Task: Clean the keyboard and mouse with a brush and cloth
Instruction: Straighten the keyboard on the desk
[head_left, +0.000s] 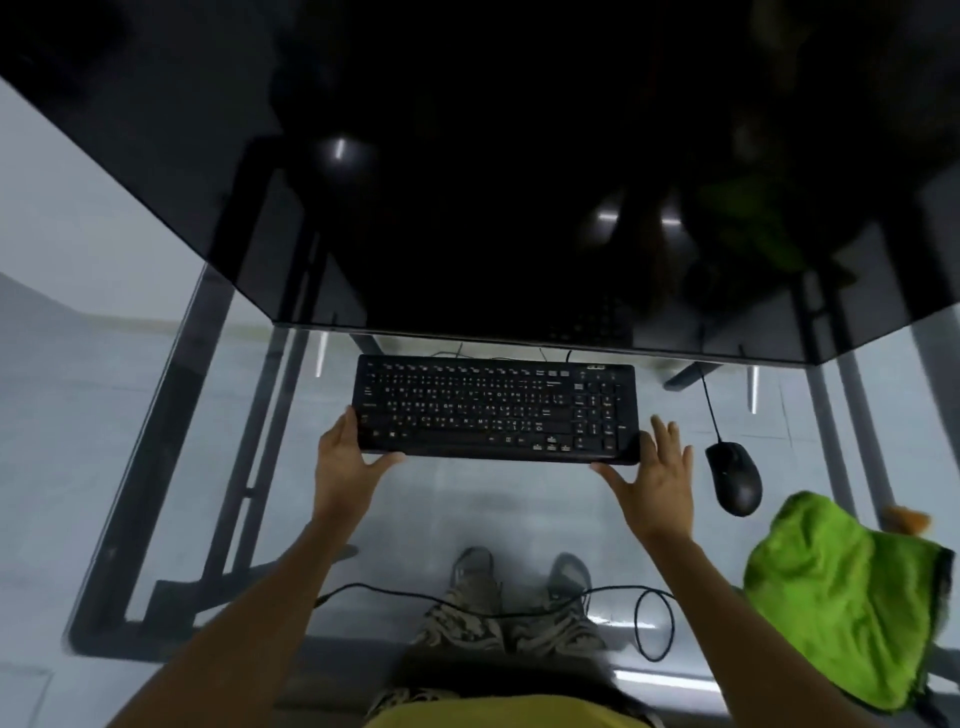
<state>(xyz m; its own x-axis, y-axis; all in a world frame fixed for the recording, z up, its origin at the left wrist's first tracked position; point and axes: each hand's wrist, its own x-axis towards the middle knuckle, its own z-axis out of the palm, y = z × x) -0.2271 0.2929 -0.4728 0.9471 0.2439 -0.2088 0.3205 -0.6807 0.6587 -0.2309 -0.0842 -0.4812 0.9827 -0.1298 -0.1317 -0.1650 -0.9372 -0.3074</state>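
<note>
A black keyboard (493, 408) lies on a glass desk (130, 415) in front of me. My left hand (348, 457) holds its near left corner, thumb under the front edge and fingers up the side. My right hand (657, 475) is spread with straight fingers at the near right corner, its thumb touching the front edge. A black wired mouse (735, 478) lies to the right of the keyboard. A crumpled green cloth (841, 597) lies at the near right. A small orange tuft (906, 518), perhaps the brush, peeks out behind the cloth.
A large dark monitor (519, 182) leans over the back of the desk, close above the keyboard. Through the glass I see the desk frame (171, 467), a looping black cable (649, 623) and my feet on the floor.
</note>
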